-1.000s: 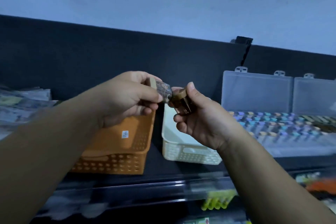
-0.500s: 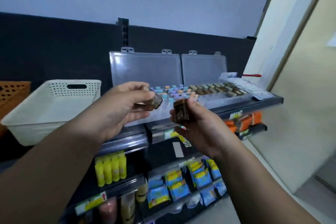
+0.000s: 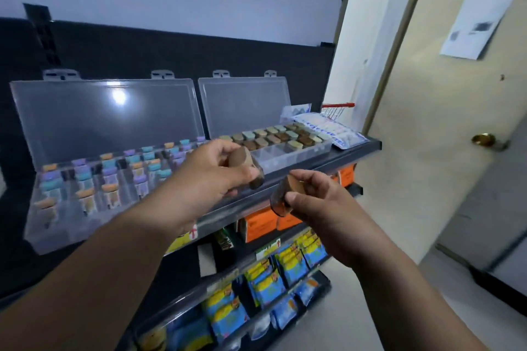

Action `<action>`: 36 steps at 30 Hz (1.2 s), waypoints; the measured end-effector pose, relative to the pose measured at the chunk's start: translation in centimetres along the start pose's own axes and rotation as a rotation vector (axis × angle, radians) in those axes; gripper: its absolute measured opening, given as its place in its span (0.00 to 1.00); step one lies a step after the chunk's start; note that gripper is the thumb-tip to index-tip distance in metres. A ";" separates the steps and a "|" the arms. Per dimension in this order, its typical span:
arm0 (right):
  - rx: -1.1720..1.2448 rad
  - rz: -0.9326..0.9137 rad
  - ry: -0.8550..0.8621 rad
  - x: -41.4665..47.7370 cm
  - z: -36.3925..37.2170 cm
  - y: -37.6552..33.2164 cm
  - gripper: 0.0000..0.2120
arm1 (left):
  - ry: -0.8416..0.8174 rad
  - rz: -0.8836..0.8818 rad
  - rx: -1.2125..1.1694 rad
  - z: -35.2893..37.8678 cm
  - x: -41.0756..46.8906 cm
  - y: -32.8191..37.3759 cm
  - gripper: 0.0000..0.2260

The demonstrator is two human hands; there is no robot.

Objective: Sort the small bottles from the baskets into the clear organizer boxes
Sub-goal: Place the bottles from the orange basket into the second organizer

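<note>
Dark shelving (image 3: 365,145) fills my head view, with a beige door (image 3: 456,151) off to the right. My left hand (image 3: 211,177) curls fingers and thumb round a small brown bottle (image 3: 248,165), held in the air. My right hand (image 3: 316,208) pinches a second brown bottle (image 3: 283,194), just right of and below the left fingers; the two bottles are apart. Just beyond the left fingertips sits an open clear organizer box (image 3: 285,162) of brown- and tan-capped bottles, with bare compartments at its near edge. Left of those fingers lies another open organizer box (image 3: 57,231) holding pastel-capped bottles.
</note>
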State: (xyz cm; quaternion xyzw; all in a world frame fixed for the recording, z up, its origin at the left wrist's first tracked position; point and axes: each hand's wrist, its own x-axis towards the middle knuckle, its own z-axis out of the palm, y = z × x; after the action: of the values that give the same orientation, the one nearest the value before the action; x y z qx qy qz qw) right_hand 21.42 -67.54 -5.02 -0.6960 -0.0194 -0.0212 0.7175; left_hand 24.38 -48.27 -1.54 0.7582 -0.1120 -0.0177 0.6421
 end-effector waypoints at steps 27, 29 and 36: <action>-0.894 -0.427 -0.458 30.5 -12.5 0.3 0.25 | 0.317 -0.150 0.524 10.1 22.8 -5.0 0.20; -0.970 -0.451 -0.518 31.7 -12.5 0.7 0.26 | 0.334 -0.189 0.536 10.3 23.1 -5.5 0.21; -1.034 -0.473 -0.744 34.3 -12.3 0.6 0.24 | 0.355 -0.289 0.604 10.9 23.8 -6.3 0.22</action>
State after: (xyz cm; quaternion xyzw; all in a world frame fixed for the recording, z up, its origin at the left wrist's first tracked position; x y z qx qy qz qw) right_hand 55.64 -79.93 -4.07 -0.8876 -0.4041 0.0566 0.2139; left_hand 46.65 -62.45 -6.79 0.9126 0.1091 0.0575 0.3897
